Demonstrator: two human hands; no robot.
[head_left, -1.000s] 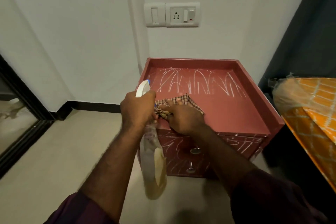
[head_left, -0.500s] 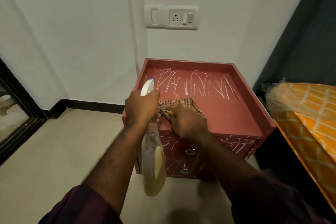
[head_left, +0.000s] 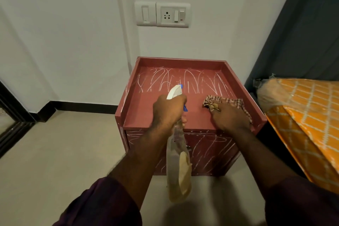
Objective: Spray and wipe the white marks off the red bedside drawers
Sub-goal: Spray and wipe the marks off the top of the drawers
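White wall corner, pale floor [head_left: 55, 152]. Red bedside drawers [head_left: 141, 115] stand against the wall. White marks [head_left: 185, 82] cover the far half of the top and the drawer front; the near half looks clean. Left hand [head_left: 167, 110]: fingers gripping the spray bottle [head_left: 178, 170], nozzle toward the far edge. Right hand [head_left: 229, 117]: fingers bunched on the checked cloth [head_left: 236, 102] near the right edge. Judgement: mist the far marks low, away from the socket [head_left: 171, 14], then wipe in overlapping strokes from the far edge to the near edge.
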